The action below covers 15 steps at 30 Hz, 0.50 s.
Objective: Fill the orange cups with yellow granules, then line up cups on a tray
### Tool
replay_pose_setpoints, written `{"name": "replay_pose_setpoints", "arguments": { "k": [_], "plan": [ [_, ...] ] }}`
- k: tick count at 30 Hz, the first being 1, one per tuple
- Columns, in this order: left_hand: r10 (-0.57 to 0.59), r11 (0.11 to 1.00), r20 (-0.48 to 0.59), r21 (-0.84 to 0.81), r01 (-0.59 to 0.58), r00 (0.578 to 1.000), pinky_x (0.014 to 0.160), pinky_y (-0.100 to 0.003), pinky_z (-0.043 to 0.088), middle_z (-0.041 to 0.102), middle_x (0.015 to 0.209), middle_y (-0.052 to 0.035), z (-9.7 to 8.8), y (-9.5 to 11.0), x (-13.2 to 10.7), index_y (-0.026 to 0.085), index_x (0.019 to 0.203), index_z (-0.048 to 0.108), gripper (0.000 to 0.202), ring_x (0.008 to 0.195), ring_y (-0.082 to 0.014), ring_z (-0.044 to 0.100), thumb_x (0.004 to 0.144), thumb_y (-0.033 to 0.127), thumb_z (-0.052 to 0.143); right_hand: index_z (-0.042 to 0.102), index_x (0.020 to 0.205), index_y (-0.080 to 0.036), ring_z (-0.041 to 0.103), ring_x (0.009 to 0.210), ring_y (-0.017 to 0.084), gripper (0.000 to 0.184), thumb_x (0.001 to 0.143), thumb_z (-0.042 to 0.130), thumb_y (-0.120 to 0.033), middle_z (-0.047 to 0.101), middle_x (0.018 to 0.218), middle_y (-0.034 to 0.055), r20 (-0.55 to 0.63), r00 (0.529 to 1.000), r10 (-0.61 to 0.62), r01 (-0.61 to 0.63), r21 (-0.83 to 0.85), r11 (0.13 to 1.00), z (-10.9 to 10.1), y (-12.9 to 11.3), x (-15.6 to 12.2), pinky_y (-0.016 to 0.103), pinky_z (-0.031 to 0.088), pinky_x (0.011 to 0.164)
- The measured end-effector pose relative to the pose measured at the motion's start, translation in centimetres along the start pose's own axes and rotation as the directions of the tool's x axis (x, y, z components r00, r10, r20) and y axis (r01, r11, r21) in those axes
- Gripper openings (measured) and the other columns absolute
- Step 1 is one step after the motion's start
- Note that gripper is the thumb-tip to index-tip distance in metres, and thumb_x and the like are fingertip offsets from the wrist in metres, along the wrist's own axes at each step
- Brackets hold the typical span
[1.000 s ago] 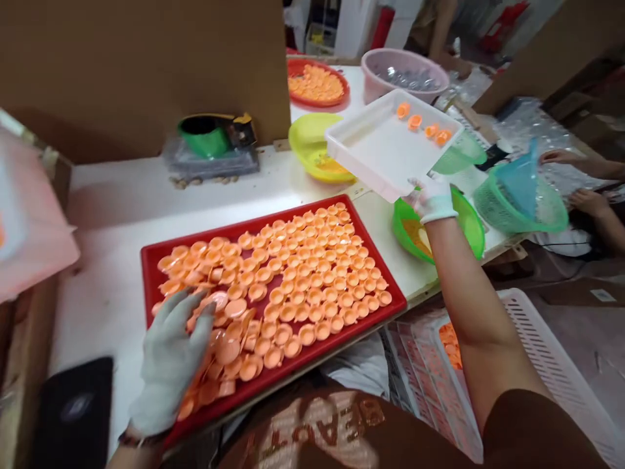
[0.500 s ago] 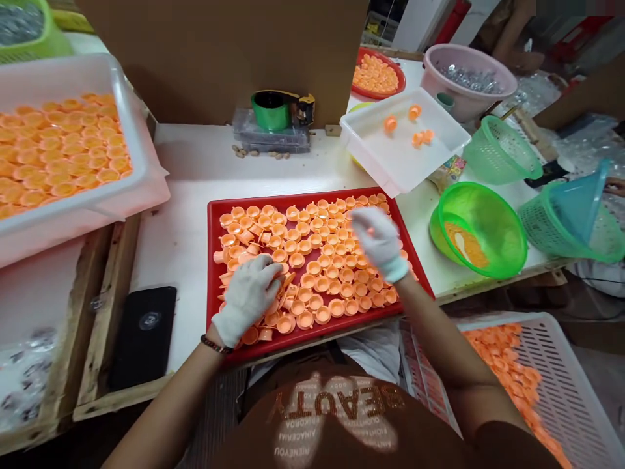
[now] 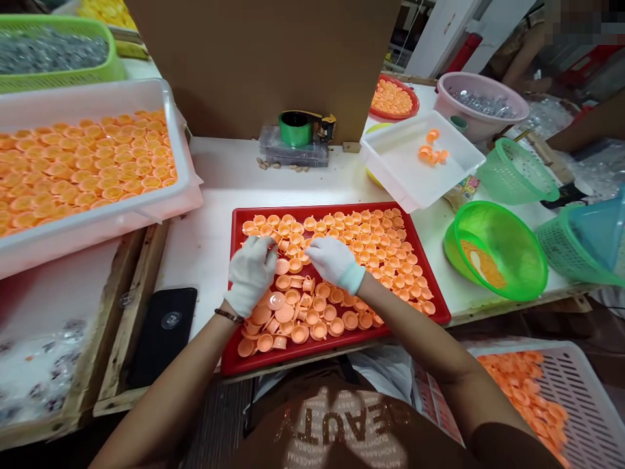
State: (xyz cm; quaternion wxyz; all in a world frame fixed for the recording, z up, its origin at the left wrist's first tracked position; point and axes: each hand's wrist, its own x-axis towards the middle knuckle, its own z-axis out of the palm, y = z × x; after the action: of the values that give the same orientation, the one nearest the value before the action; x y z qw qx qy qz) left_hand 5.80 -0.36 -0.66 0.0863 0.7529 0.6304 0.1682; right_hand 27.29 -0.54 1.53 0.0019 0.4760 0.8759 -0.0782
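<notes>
A red tray [image 3: 234, 355] lies on the white table in front of me, covered with several small orange plastic caps [image 3: 375, 251]. Both my hands wear white gloves. My left hand [image 3: 250, 273] rests on the caps at the tray's left side, fingers curled down onto them. My right hand [image 3: 334, 262] lies palm down on the caps near the tray's middle, fingers pointing left toward the left hand. Whether either hand pinches a cap is hidden under the gloves.
A white bin [image 3: 185, 189] full of orange caps stands at left. A white tray [image 3: 390, 176] with a few caps, green bowl [image 3: 517, 260], green baskets [image 3: 517, 172], pink basin [image 3: 481, 127] and a slotted crate [image 3: 586, 384] sit right. A black phone [image 3: 163, 332] lies left of the red tray. Tape dispenser [image 3: 297, 130] stands behind.
My right hand let go of the white tray, which now rests on the table, and came down onto the caps in the red tray. My view swung left.
</notes>
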Motion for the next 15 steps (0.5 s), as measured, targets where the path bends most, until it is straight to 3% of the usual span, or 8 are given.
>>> {"name": "replay_pose_setpoints", "arguments": {
  "k": [3,7,11,15],
  "plan": [
    [-0.033,0.999,0.015,0.015,0.033,0.999,0.082,-0.036,0.049,0.066,0.115,-0.0163,-0.9,-1.4,2.9,0.014,0.115,0.069,0.035,0.098,-0.0265,0.065,0.100,0.028,0.041,0.073,0.110,-0.019,0.061,0.099,0.023,0.033,0.109,0.040,-0.026,0.069,0.112,0.0101,-0.084,0.993,0.088,-0.083,0.070,0.994,0.6,-1.2,3.9,0.033,0.040,0.077],
    [0.051,0.998,0.131,0.025,-0.055,0.990,0.086,-0.034,0.050,0.067,0.112,-0.0119,-1.0,-2.4,5.3,0.019,0.115,0.072,0.032,0.099,-0.0240,0.065,0.092,0.027,0.052,0.072,0.113,-0.018,0.062,0.103,0.025,0.033,0.107,0.048,-0.041,0.068,0.114,0.0113,-0.101,0.959,0.265,-0.241,0.204,0.949,1.7,-2.0,8.3,0.034,0.042,0.081],
    [0.113,0.990,0.203,0.056,-0.126,0.973,0.089,-0.037,0.048,0.066,0.115,-0.0127,-1.0,-2.3,6.0,0.020,0.116,0.072,0.034,0.097,-0.0257,0.064,0.093,0.033,0.051,0.072,0.111,-0.019,0.062,0.102,0.023,0.028,0.106,0.052,-0.038,0.069,0.111,0.0089,-0.111,0.958,0.263,-0.228,0.256,0.939,1.2,-0.9,8.3,0.032,0.042,0.085],
    [0.114,0.987,0.274,0.077,-0.140,0.955,0.083,-0.040,0.048,0.067,0.105,-0.0149,-1.3,-1.7,7.0,0.017,0.095,0.074,0.035,0.089,-0.0269,0.064,0.094,0.038,0.046,0.074,0.097,-0.019,0.061,0.096,0.024,0.032,0.103,0.057,-0.045,0.069,0.102,0.0089,-0.083,0.973,0.215,-0.197,0.185,0.963,0.5,-0.7,6.7,0.033,0.041,0.081]
  ]
}}
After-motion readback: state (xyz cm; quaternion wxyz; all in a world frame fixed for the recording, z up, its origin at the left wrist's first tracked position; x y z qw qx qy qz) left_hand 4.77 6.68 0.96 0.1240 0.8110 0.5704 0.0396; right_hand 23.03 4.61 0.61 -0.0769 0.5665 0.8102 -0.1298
